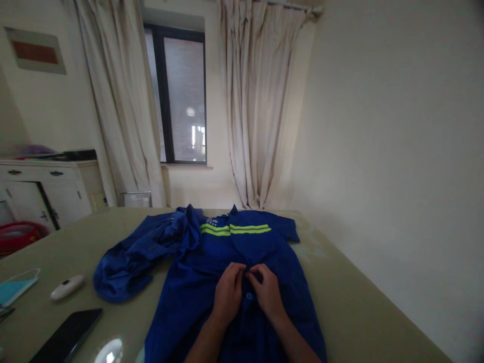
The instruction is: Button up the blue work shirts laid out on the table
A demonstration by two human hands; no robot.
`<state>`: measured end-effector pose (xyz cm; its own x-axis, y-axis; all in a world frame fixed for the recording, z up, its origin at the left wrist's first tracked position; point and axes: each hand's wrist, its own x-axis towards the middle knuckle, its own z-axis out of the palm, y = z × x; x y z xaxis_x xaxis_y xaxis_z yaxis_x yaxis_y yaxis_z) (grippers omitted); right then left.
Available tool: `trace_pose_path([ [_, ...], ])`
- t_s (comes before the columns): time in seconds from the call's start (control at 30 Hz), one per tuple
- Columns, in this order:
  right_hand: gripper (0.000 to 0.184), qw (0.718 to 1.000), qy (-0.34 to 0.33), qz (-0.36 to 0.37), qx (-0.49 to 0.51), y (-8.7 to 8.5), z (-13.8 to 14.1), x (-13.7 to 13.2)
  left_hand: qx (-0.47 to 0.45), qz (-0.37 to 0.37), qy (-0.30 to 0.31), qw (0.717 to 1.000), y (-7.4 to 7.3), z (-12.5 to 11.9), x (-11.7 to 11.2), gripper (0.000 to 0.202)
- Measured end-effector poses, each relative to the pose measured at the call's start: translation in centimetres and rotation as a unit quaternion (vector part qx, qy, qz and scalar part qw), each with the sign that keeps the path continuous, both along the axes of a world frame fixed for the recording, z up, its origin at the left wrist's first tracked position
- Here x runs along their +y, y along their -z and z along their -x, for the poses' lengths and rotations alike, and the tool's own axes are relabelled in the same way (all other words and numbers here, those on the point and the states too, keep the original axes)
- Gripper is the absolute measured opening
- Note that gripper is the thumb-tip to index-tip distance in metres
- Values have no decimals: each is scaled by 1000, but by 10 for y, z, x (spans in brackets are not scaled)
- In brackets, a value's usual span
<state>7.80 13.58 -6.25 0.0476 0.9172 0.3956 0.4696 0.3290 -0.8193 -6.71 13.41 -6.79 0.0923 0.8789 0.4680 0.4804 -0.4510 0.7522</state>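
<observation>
A blue work shirt (204,277) with yellow-green reflective stripes across the chest lies spread on the table, collar toward the far edge. Over its front opening, my left hand (230,290) pinches the fabric with closed fingers. Close beside it, my right hand (265,287) also pinches the front edge between thumb and forefinger. The fingertips nearly meet, and whatever small part lies between them is hidden. Just below them a blue button (248,296) shows on the front. Another crumpled blue garment (132,257) lies to the left, touching the shirt.
On the left of the glossy table (363,307) are a black phone (68,335), a white oval device (67,287), a light blue face mask (17,290) and a shiny white object (109,350). A wall (401,151) runs along the right. A white cabinet (64,194) stands back left.
</observation>
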Motion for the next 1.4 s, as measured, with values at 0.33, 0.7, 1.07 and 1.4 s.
trace_pose_path([
  [0.33, 24, 999, -38, 8, 0, -4, 1, 1, 31, 73, -24, 997, 1, -1, -1, 38],
  [0.7, 29, 999, 3, 15, -30, 5, 0, 5, 151, 85, -36, 984, -5, -4, -4, 27],
  [1.07, 37, 984, 10, 97, -150, -2, 4, -6, 210, 153, -70, 963, -23, -4, -17, 35],
  [1.4, 32, 954, 41, 132, -266, -25, 26, -14, 215, 193, -60, 956, -27, 8, -34, 44],
])
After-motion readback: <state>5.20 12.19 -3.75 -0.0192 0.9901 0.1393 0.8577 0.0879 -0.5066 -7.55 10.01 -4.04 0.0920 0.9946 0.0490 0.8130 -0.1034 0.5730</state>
